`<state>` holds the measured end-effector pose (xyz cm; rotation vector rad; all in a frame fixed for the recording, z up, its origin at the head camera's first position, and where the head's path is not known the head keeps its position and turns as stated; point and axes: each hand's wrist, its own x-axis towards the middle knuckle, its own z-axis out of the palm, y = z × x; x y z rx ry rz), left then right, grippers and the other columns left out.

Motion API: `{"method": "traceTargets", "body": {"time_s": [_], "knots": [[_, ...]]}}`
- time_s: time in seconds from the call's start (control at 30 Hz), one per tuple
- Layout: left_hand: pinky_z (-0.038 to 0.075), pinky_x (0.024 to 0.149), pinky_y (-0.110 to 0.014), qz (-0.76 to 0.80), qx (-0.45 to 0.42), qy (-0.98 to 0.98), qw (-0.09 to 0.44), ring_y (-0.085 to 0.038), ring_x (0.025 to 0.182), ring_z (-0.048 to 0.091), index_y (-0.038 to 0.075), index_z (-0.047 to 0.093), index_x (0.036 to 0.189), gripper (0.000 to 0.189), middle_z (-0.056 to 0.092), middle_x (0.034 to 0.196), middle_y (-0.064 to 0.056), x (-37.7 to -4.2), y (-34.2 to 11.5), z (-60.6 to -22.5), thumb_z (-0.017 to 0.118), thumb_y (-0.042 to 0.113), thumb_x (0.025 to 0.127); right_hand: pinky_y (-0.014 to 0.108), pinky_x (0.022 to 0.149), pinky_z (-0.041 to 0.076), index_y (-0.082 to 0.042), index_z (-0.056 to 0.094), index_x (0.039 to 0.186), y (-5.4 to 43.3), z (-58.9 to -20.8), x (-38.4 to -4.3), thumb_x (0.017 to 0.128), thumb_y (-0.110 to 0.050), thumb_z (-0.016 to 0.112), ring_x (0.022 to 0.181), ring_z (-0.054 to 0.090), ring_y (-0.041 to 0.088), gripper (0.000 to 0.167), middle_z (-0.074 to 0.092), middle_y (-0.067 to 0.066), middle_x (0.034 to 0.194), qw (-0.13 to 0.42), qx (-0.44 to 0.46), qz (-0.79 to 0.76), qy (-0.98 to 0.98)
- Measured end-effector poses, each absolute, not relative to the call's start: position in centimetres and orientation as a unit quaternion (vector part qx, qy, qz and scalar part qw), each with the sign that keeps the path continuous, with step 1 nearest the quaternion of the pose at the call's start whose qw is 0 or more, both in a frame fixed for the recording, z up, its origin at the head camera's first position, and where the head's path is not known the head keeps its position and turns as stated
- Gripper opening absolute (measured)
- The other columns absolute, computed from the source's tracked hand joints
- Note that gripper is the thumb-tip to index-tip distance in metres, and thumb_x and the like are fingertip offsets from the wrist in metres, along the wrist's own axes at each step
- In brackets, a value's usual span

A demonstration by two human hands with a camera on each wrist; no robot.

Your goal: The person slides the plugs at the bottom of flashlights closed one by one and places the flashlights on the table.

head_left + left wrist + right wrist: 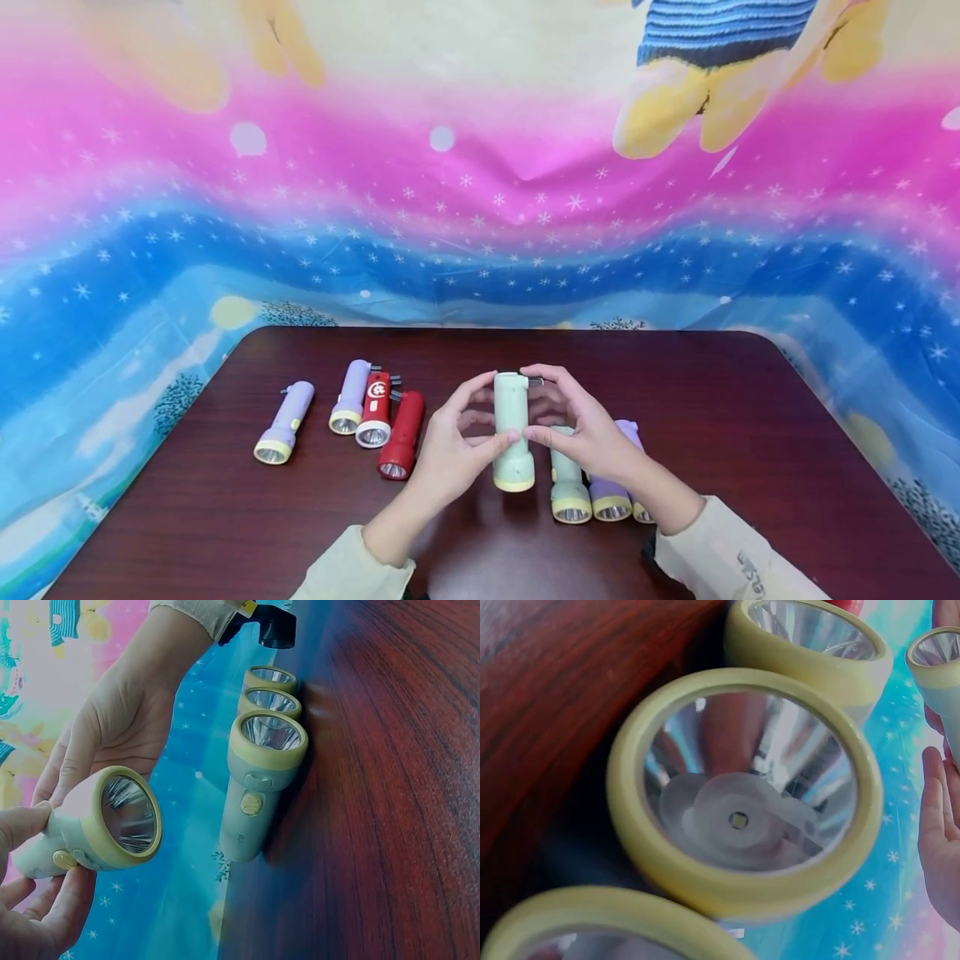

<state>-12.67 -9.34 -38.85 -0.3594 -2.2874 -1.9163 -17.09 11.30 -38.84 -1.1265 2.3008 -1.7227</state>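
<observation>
A pale green flashlight (512, 429) with a yellow rim is held up over the table, lens end down, metal prongs (536, 382) sticking out sideways near its tail. My left hand (455, 442) grips it from the left, thumb across the body. From the other side my right hand (588, 421) holds it, thumb on the body and fingers up by the prongs. In the left wrist view its lens (131, 814) and yellow switch (64, 859) show between the fingers. Just beyond the right hand lies another pale green flashlight (570, 492), partly covered by that hand.
Beside the second green flashlight lie purple flashlights (611, 500), partly behind the right forearm. On the left are two red flashlights (401, 437) (377, 404) and two lilac ones (352, 396) (288, 417). A printed cloth (480, 208) hangs behind the dark wooden table (247, 533).
</observation>
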Motion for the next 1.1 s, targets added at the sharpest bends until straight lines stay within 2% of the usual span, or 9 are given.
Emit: {"method": "traceTargets", "body": {"time_s": [0.2,0.5,0.77,1.1], "knots": [[0.061,0.077,-0.030,-0.635,-0.122,-0.760,0.060,-0.028,0.095,0.069,0.015,0.052,0.141,0.067,0.061,0.119,-0.014,-12.59,-9.28,-39.04,0.081,0.007,0.081,0.030,0.086,0.059,-0.007,0.038,0.141,11.33,-39.15,-17.14,0.088,-0.002,0.071,0.098,0.069,0.012,0.063,0.067,0.019,0.117,0.028,-0.357,-0.574,0.736],[0.060,0.077,-0.026,-0.629,-0.127,-0.764,0.065,-0.024,0.095,0.069,0.017,0.051,0.142,0.070,0.061,0.120,-0.009,-12.45,-9.25,-38.93,0.082,0.009,0.080,0.029,0.084,0.059,-0.006,0.040,0.137,11.18,-39.19,-17.15,0.086,0.001,0.071,0.097,0.069,0.011,0.060,0.066,0.021,0.116,0.015,-0.359,-0.587,0.726],[0.060,0.076,-0.026,-0.636,-0.124,-0.758,0.071,-0.024,0.093,0.069,0.017,0.051,0.142,0.071,0.062,0.118,-0.009,-12.23,-9.15,-38.91,0.082,0.006,0.079,0.030,0.084,0.059,-0.004,0.040,0.137,11.25,-38.90,-17.13,0.086,0.002,0.071,0.098,0.069,0.010,0.059,0.064,0.024,0.118,0.020,-0.373,-0.586,0.719],[0.060,0.075,-0.024,-0.636,-0.118,-0.759,0.068,-0.020,0.086,0.070,0.021,0.054,0.140,0.071,0.063,0.116,-0.008,-12.37,-9.30,-39.04,0.083,0.005,0.078,0.032,0.082,0.060,-0.003,0.044,0.135,11.03,-38.76,-17.22,0.083,0.002,0.074,0.095,0.069,0.009,0.060,0.065,0.019,0.116,0.017,-0.370,-0.587,0.719]]}}
